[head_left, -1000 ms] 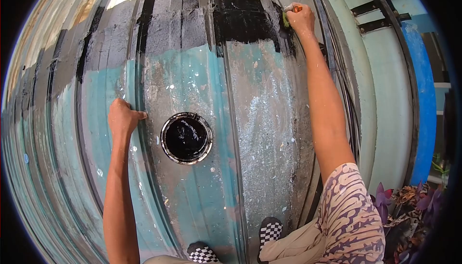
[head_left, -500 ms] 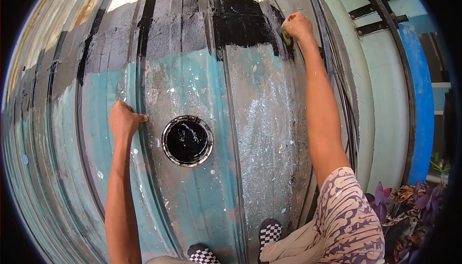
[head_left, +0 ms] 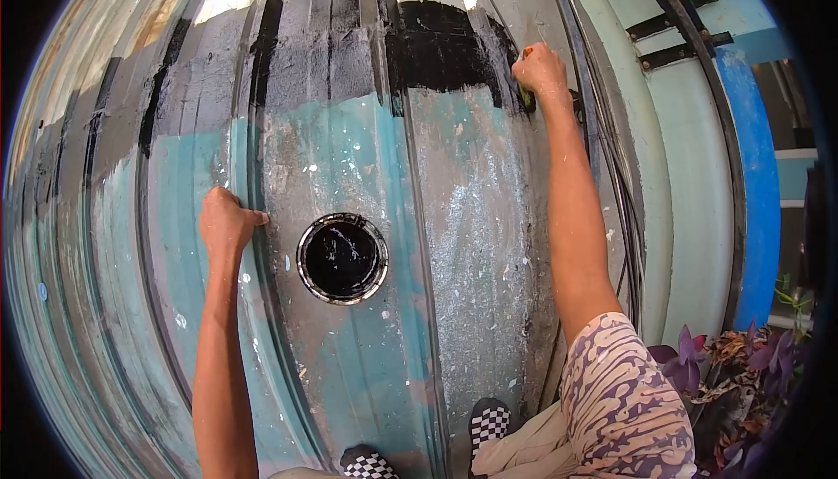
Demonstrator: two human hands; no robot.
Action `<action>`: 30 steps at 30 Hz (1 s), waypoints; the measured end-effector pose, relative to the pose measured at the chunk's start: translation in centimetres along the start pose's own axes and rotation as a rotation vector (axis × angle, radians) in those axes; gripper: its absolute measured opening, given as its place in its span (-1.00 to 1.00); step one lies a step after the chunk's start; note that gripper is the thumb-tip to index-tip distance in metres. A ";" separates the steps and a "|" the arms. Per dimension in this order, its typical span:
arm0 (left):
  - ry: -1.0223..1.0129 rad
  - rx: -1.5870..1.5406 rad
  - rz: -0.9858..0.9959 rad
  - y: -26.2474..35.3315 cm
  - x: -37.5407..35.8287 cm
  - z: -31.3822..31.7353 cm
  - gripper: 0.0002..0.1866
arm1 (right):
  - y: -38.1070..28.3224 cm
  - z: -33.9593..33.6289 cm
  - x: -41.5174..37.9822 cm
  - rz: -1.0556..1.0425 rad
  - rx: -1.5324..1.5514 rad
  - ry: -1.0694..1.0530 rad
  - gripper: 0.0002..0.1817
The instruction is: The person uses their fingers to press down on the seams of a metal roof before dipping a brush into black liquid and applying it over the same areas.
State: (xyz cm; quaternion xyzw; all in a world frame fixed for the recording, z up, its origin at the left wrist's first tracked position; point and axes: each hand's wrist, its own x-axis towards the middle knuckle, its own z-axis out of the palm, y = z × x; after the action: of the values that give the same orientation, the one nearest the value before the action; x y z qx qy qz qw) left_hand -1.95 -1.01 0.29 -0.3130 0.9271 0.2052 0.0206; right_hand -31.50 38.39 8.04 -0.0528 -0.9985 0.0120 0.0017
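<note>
Fingers of the right hand point(head_left: 541, 69) clamp a paintbrush point(head_left: 526, 95) against the far roofing sheet point(head_left: 471, 217); left hand point(head_left: 225, 222), fingers curled together, grips a ridge beside the paint can point(head_left: 342, 257).

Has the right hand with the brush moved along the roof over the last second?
Yes. The right hand has slid down the corrugated roof, from the top of the black painted band to its lower edge.

Wavy metal roof point(head_left: 471, 243), worn blue and grey, painted black along the top. Open paint can point(head_left: 342, 258) full of black paint sitting on it, near the middle.
</note>
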 end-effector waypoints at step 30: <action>-0.076 0.027 -0.069 0.0 0.4 0.2 -0.56 | -3.0 -1.3 6.6 -0.303 0.276 -0.011 -0.78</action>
State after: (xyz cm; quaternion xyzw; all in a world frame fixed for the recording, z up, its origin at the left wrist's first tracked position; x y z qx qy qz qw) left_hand -2.34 -1.14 0.06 -0.3365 0.9170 0.2033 0.0670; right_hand -38.34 36.17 9.44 0.0990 -0.9839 0.1485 0.0053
